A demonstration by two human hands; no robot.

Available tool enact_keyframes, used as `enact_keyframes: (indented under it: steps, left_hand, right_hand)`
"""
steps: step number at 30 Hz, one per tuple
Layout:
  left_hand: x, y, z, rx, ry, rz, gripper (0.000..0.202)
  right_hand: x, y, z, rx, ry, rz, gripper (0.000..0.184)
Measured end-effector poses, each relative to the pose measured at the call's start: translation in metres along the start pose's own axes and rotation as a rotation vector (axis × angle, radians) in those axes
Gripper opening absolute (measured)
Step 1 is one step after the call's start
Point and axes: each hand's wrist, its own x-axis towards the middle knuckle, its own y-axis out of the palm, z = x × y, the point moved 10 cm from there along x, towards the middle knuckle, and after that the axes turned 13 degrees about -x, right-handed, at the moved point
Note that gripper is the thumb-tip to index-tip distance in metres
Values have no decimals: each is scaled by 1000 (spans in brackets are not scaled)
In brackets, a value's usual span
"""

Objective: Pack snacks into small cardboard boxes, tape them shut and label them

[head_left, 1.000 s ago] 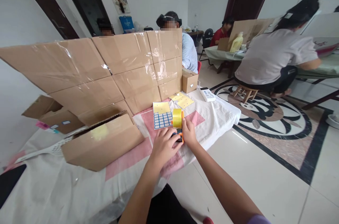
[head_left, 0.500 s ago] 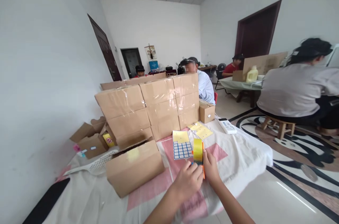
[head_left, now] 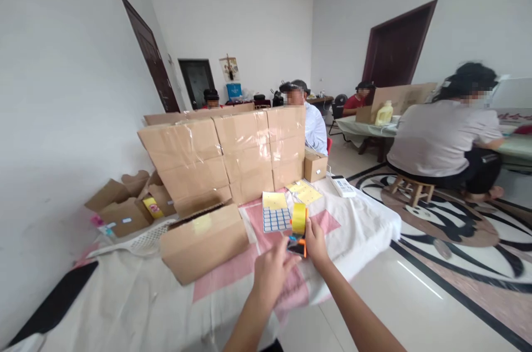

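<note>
My right hand [head_left: 317, 242] is wrapped round the side of a tape dispenser [head_left: 297, 245] with orange and blue parts. A wide roll of yellow tape [head_left: 298, 218] sits at its far end. My left hand [head_left: 268, 273] is at the dispenser's near left side with its fingers apart, fingertips close to the dark front part; whether they touch it I cannot tell. A sheet of blue-edged labels [head_left: 276, 219] lies just beyond the dispenser. Left of my hands stands a cardboard box [head_left: 205, 244] with a strip of tape on its side.
A wall of taped cartons [head_left: 245, 155] crosses the table's back. Open small boxes [head_left: 124, 218] and a white perforated basket [head_left: 147, 241] stand at left. Yellow sheets [head_left: 305, 192], a white device [head_left: 343, 186] and a small carton [head_left: 316, 166] lie at right. Several people sit around.
My left fingers have spread away from the dispenser's near end, uncovering its dark front part. My right hand keeps its hold. The camera view has shifted slightly.
</note>
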Motion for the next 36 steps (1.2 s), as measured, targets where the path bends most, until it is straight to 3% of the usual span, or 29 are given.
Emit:
enact_keyframes:
  steps: [2,4,9,15,21,29,36]
  left_hand:
    - [-10,-1,35,-304,-347,-49,35]
    - [-18,8,51,-507,-547,-40,44]
    - [-26,40,54,-774,-776,98,65]
    - [-33,55,47,-1098,-992,91,66]
    - [-28,63,46,-1162,-979,8,59]
    - [-31,67,48,-1001,-754,-155,46]
    - [-43,65,43,-880,-692,-178,44]
  right_hand:
    - [0,2,1,-2,-6,12,48]
    - [0,4,-1,-19,-4,22,47]
    - [1,5,-8,-49,0,15,48]
    - [2,7,-8,-62,0,22,46]
    - [2,7,-5,-70,4,36,47]
    - [3,1,-15,-113,33,-12,49]
    - [3,0,-19,-136,42,-16,48]
